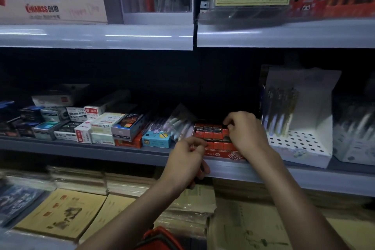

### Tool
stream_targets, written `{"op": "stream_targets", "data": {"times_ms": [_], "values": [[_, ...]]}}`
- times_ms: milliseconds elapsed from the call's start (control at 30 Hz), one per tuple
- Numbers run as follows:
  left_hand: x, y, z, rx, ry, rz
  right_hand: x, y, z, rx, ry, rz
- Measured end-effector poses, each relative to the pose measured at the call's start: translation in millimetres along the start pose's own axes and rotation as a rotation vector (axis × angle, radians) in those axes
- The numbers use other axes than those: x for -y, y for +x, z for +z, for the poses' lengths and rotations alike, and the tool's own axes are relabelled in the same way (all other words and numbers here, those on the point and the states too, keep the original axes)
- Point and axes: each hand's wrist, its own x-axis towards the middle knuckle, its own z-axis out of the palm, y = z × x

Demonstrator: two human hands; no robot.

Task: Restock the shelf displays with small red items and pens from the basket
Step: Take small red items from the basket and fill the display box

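Note:
A red display box point(223, 153) sits on the middle shelf, filled with rows of small red items point(211, 135). My right hand point(246, 130) reaches over the box's right side, fingers pinched at a small red item in the back row. My left hand point(188, 158) is at the box's front left corner, fingers curled; something dark and red shows under its palm, but what it is cannot be made out. The red basket point(160, 238) shows at the bottom edge, below my forearms. A white holed pen display point(300, 124) with several pens stands right of the red box.
Small stationery boxes point(101, 126) and a pack of pens point(178, 124) fill the middle shelf to the left. Clear pen holders point(157, 4) stand on the top shelf. Stacks of yellow notebooks point(60, 213) lie on the bottom shelf. The grey shelf edge point(263, 174) runs under my hands.

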Motion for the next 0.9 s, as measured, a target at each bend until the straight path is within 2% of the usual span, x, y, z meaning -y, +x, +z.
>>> {"op": "stream_targets", "data": {"times_ms": [167, 367, 467, 567, 667, 800, 900], "values": [[6.4, -2.8, -2.6, 0.015, 0.094, 0.054, 12.9, -16.2, -19.6, 0.156, -0.144, -0.026], [3.3, -8.3, -7.5, 0.037, 0.061, 0.020, 4.4, -13.1, -16.0, 0.255, -0.001, 0.032], [-7.6, -13.4, -9.1, 0.069, -0.096, -0.094, -1.2, -14.1, -14.7, 0.223, 0.104, 0.037], [-18.3, -16.0, -11.2, 0.122, -0.437, -0.287, 0.9, -17.6, -27.6, 0.149, 0.305, 0.010], [-25.5, -14.1, -11.5, 0.151, -0.679, -0.339, 12.1, -23.1, -53.0, 0.252, 0.455, -0.064], [-34.7, -12.2, -4.1, 0.151, -0.776, -0.343, 27.8, -42.4, -75.1, 0.444, 0.413, -0.186], [-36.4, -11.7, 2.4, 0.122, -0.722, -0.317, 33.3, -55.8, -75.4, 0.463, 0.371, -0.180]]}}
